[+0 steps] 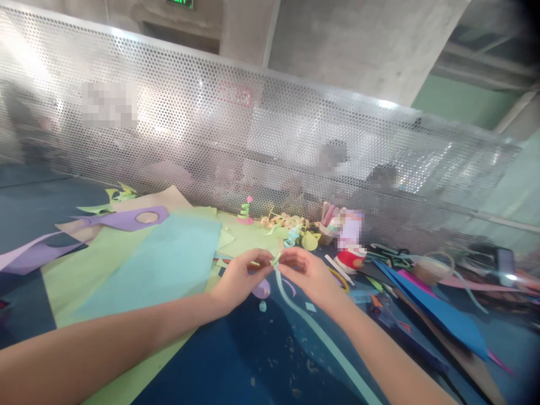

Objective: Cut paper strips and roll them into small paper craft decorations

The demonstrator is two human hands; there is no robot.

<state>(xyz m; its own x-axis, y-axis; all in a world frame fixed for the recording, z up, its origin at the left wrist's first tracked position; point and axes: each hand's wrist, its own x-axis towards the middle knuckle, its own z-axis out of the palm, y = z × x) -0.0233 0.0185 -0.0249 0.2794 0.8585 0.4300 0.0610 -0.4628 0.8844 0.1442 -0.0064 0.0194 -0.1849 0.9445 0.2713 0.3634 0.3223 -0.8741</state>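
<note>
My left hand [240,278] and my right hand [310,275] meet at the fingertips in the middle of the view. Both pinch a small pale green folded end of paper. From there a long, light blue-green paper strip [323,334] hangs down and runs toward the lower right, passing beside my right forearm. Exactly how the folded end joins the strip is too small to tell. Just below my fingers lie a purple paper piece [261,289] and a tiny pale blue scrap [262,306] on the dark blue table [202,365].
Light blue [169,264] and green paper sheets [80,281] spread on the left, with a purple cut-out [122,224] behind. A small green spiral model [243,211] stands at the back. A red cup [352,259] and blue sheets [442,315] lie right. A perforated metal screen [202,124] rises behind.
</note>
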